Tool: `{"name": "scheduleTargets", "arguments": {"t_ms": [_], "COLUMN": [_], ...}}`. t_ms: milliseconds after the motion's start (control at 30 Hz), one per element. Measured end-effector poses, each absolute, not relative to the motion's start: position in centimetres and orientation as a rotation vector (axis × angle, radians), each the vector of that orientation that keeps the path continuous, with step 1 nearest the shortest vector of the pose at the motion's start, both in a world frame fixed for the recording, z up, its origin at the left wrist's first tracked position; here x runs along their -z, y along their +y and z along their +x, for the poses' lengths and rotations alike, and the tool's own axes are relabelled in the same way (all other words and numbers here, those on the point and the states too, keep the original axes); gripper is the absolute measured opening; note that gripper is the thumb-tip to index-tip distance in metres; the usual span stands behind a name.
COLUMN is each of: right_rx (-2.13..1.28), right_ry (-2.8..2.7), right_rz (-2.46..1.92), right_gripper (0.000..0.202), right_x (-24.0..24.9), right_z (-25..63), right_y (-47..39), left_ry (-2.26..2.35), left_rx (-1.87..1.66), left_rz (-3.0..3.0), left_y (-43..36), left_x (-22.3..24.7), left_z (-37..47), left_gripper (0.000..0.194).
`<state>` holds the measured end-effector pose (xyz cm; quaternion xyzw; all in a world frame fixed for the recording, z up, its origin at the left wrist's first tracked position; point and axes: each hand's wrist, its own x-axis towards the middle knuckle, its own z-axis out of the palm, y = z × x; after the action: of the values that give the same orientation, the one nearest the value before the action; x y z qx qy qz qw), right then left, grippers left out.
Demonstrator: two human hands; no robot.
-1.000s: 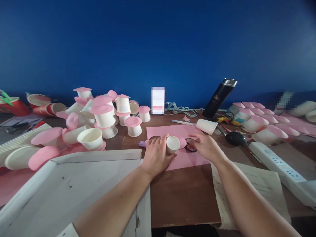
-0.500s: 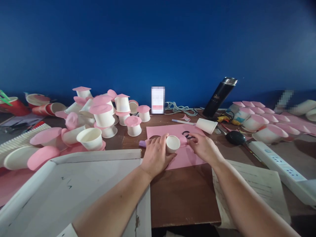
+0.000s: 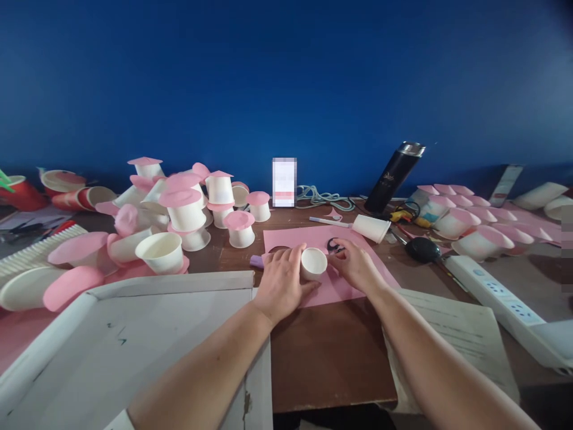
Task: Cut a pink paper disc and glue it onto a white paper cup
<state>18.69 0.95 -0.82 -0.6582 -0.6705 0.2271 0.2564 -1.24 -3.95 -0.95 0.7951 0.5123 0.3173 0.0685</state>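
Note:
My left hand (image 3: 283, 276) is wrapped round a white paper cup (image 3: 314, 263), its open mouth facing me. Just right of the cup, the fingers of my right hand (image 3: 353, 263) are closed in a pinch at the cup's side. A bit of pink paper shows between them and the cup; its shape is mostly hidden. Under both hands lies a sheet of pink paper (image 3: 376, 266). Black scissor handles (image 3: 334, 243) show behind my right fingertips, and a purple-capped object (image 3: 256, 261) lies left of my left hand.
Many white cups with pink paper discs (image 3: 181, 200) crowd the left. A white box lid (image 3: 156, 352) fills the front left. Behind are a phone (image 3: 284, 182), a tipped cup (image 3: 370, 228) and a black flask (image 3: 394, 179). A power strip (image 3: 501, 298) lies right.
My right hand has moved left, closer to the cup, with the bit of pink paper. My left hand keeps its hold on the cup. The view has shifted slightly.

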Motion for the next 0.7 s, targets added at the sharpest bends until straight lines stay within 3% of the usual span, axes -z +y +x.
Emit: {"name": "scheduleTargets", "arguments": {"t_ms": [233, 467, 700], "right_rx": [-0.667, -1.079, -1.285], "right_ry": [-1.766, -1.544, -1.433], "right_rz": [-1.761, -1.723, -1.651], "right_gripper": [0.037, 0.044, 0.048], "right_x": [0.5, -0.7, -2.1], "right_z": [18.9, 19.5, 19.1], "right_y": [1.1, 0.9, 0.0], "left_ry": [1.361, 1.498, 1.501], "left_rx": [-1.021, -1.288, -0.761], "left_rz": [2.332, 1.768, 1.934], "left_y": [-3.9, -2.8, 2.1], "left_x": [-0.4, -3.3, -3.7], "left_z": [-1.8, -3.2, -1.6], "left_gripper": [0.095, 0.050, 0.028]}}
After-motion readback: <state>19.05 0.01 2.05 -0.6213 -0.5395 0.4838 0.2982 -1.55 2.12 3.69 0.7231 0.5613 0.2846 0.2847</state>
